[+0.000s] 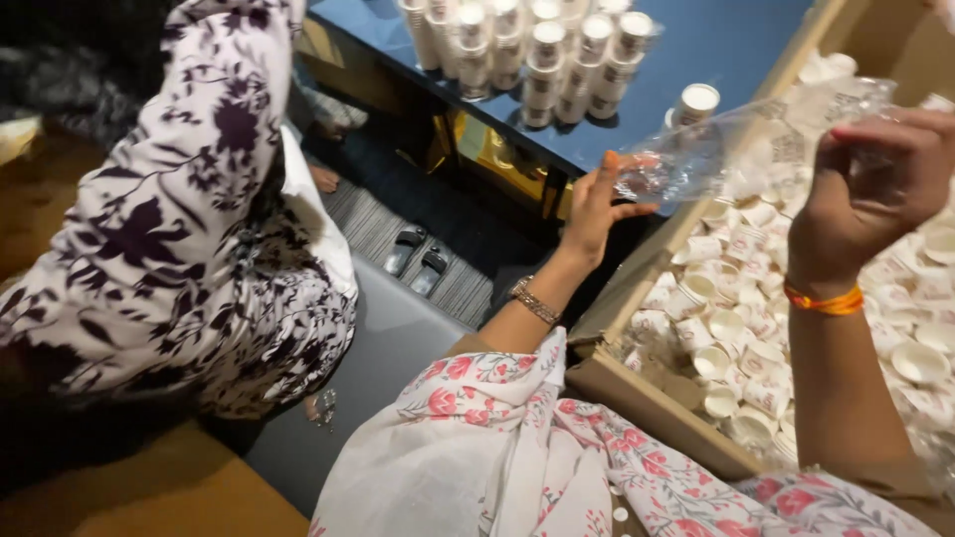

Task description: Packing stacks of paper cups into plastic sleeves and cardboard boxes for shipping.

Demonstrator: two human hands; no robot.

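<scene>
My left hand (595, 207) pinches one end of a clear plastic sleeve (736, 149), and my right hand (870, 189) grips its other end, so the sleeve is stretched between them above a big cardboard box (637, 393). Inside the box lie many loose small white paper cups (741, 328) with printed sides. A metal watch sits on my left wrist and an orange band on my right. My sleeves are white with red flowers.
A dark blue table (716, 40) holds several wrapped stacks of paper cups (542, 55) and one short stack (693, 102). Another person in a black-and-white flowered dress (179, 229) sits at the left. A pair of sandals (418, 261) lies on the striped mat.
</scene>
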